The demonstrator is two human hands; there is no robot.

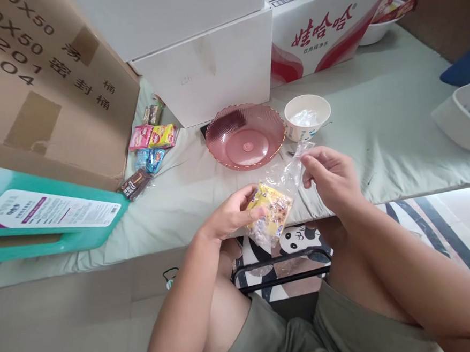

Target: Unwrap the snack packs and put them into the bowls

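Note:
My left hand (237, 210) is closed around a yellow snack packet (276, 210) with a printed pattern, at the front edge of the cloth-covered surface. Clear plastic wrap (289, 175) surrounds the packet and stretches up to the right. My right hand (331, 177) pinches the far end of that wrap between thumb and fingers. Just beyond the hands lies a pink ribbed bowl (247, 152) with a gold-edged scalloped rim; no snacks show in it. Beside it, a white paper cup (306, 131) holds crumpled clear plastic.
Several small snack packets (152, 136) and a brown cocoa packet (134, 184) lie at the left. A green jug (61, 220) and a large cardboard box (52, 92) flank them. White cartons (211, 65) stand behind; a white container (464, 117) sits far right.

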